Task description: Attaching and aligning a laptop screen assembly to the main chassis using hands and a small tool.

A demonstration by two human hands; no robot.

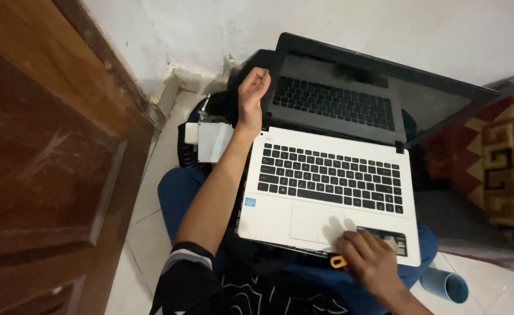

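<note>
Sitting on pale tile floor (143, 233) by a white wall (385, 29), left fingers (255, 81) curled on laptop lid (327, 64); right fingers (356, 248) clamp an orange tool (337, 262).

Our two bare hands, seen from above.
Our left hand (253, 93) reaches forward on an outstretched arm, fingers curled; our right hand (370, 256) stays low and near, fingers bent downward.
</note>
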